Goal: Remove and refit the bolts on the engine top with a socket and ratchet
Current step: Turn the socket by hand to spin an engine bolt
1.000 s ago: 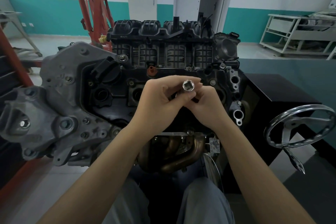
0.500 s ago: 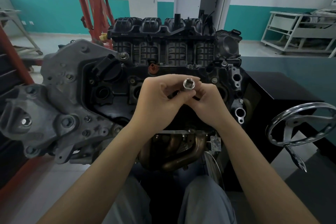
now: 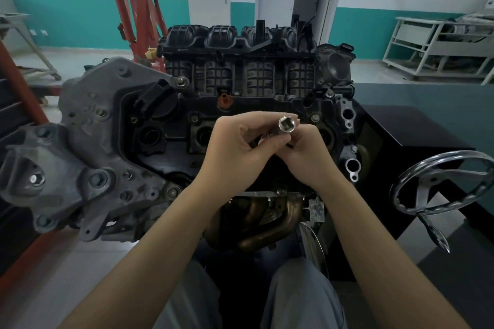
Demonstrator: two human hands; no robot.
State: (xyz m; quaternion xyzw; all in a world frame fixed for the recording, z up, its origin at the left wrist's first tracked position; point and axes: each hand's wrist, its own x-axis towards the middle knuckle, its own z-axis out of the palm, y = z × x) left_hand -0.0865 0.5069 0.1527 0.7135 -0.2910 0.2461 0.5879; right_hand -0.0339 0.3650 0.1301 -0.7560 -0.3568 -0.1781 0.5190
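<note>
Little has moved: both hands stay bunched mid-frame above the engine (image 3: pixel 165 125). Left hand (image 3: pixel 235 152) and right hand (image 3: pixel 307 153) curl round the socket (image 3: pixel 286 123), square hole up. Likely fitting it; bolts untouched.

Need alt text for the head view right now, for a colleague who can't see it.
Both hands hold a silver socket above the engine top, its square drive hole facing the camera; the left hand and right hand pinch it together. A chrome handwheel sits at right.

Silver socket (image 3: pixel 286 124), black engine (image 3: pixel 240 104) – teal wall band (image 3: pixel 80 19), red hoist (image 3: pixel 139 8).
</note>
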